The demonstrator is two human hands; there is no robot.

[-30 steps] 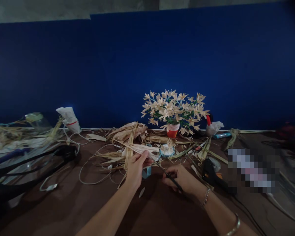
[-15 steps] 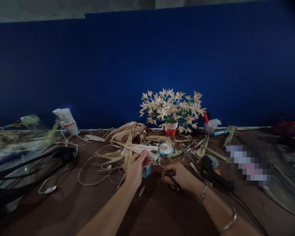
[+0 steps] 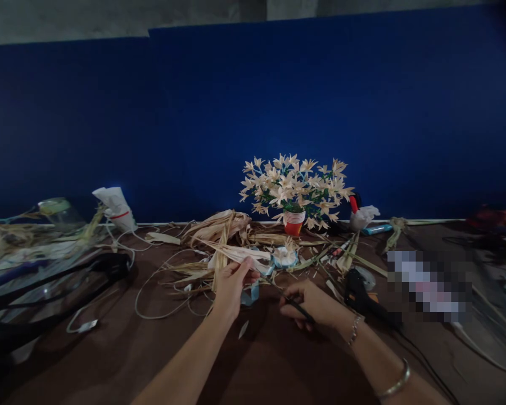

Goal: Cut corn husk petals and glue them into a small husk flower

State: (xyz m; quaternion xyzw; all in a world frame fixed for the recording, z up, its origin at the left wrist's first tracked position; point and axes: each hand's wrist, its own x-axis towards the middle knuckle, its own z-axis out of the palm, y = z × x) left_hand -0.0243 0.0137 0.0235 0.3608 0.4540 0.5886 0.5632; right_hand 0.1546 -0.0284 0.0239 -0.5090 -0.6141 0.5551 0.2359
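Husk strip (image 3: 253,254) on your side of the red cup (image 3: 294,224), slightly left of it, and you have it pinched between thumb and fingers of your left hand (image 3: 233,284). Your right hand (image 3: 310,304), also nearer you than the cup, closes its grip around a slim dark tool (image 3: 296,306), likely scissors, its tip pointing towards the strip; whether the two touch, you can't tell from here. So the step in hand looks like shaping or trimming that strip, and the next move would call for a steady left pinch, the strip kept flat and the tool lined up with its edge. Now the containers: that red cup stands upright on the table (image 3: 270,360), bearing a spread of pale star-shaped flowers (image 3: 293,183) on green stems. Just in front of it, a blue-rimmed white round (image 3: 285,257), dish or roll, you can't say which, with pale petal-like pieces at it. Far left of the cup, a clear jar (image 3: 63,214), contents too blurred to call. Left of the cup lies a husk bundle (image 3: 219,228); to its right, nearer you, a black glue gun (image 3: 362,295).
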